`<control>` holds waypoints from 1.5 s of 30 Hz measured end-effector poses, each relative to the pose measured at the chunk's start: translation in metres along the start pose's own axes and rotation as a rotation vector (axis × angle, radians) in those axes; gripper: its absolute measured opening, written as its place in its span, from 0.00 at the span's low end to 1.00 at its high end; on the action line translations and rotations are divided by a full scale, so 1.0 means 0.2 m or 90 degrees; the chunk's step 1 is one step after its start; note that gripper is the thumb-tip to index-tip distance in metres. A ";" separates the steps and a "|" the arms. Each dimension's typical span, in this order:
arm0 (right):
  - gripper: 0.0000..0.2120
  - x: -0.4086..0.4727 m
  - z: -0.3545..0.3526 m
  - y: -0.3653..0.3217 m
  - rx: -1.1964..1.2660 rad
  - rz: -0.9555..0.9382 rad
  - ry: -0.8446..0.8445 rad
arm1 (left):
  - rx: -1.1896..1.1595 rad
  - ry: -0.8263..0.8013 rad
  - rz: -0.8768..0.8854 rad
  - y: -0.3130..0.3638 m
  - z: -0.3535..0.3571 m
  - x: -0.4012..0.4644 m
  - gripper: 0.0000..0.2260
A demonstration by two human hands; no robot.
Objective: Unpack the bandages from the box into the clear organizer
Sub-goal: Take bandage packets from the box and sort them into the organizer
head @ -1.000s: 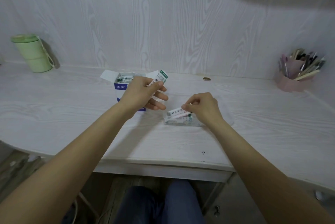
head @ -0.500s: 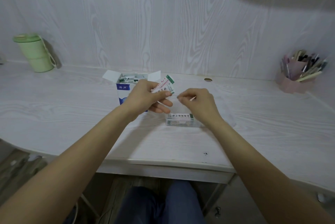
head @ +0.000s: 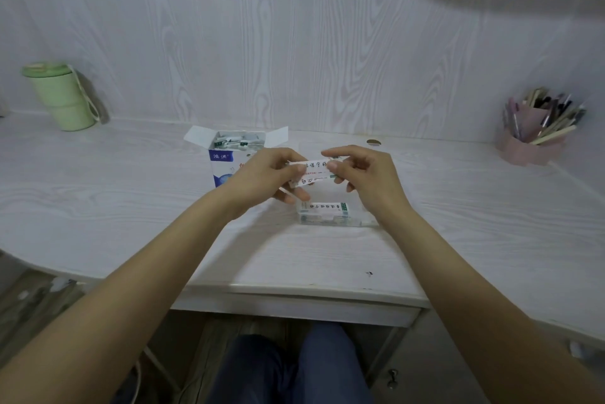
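Together, left hand (head: 262, 174) and right hand (head: 363, 174) pinch wrapped bandages (head: 314, 171) above the clear organizer (head: 327, 218) — open box (head: 229, 155) just behind

Two bare forearms, no sleeves in view, left hand (head: 262, 176) and right hand (head: 366, 174) without rings or watch, dark blue trousers (head: 288, 367) at lower edge

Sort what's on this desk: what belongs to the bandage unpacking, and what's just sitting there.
Job:
- box, open
- bandages, held by left hand and right hand
- clear organizer, partly filled

Lying about:
- green cup
- pink pen holder
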State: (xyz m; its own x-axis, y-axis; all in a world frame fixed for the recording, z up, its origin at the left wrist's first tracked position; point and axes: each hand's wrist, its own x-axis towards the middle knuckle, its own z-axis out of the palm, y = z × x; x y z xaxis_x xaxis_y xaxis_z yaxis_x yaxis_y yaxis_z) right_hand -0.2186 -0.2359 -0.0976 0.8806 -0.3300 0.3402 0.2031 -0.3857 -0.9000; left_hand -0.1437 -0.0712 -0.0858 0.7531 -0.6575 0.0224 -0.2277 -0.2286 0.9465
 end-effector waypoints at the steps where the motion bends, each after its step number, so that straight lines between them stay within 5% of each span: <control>1: 0.07 0.00 -0.01 0.01 -0.017 0.011 -0.001 | -0.001 0.020 0.003 -0.01 0.00 0.01 0.05; 8: 0.03 -0.02 -0.04 0.08 -0.163 0.064 0.028 | 0.278 0.103 0.049 -0.05 0.07 0.06 0.03; 22: 0.04 0.01 0.02 0.11 -0.520 0.126 -0.088 | 0.588 0.028 0.049 -0.09 0.10 0.12 0.07; 38: 0.10 0.04 0.00 0.07 -0.518 0.186 -0.142 | 0.601 0.022 0.041 -0.09 0.11 0.14 0.07; 45: 0.06 0.08 0.06 -0.07 -0.370 0.038 -0.021 | 0.493 0.136 0.163 0.02 -0.04 0.04 0.05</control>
State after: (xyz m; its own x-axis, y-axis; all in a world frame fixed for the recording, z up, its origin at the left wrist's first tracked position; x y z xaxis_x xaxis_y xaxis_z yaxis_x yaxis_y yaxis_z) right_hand -0.2015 -0.2250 -0.0821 0.8977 -0.3424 0.2773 -0.1073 -0.7802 -0.6162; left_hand -0.1343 -0.0723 -0.0791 0.7032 -0.6242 0.3403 -0.7078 -0.5695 0.4179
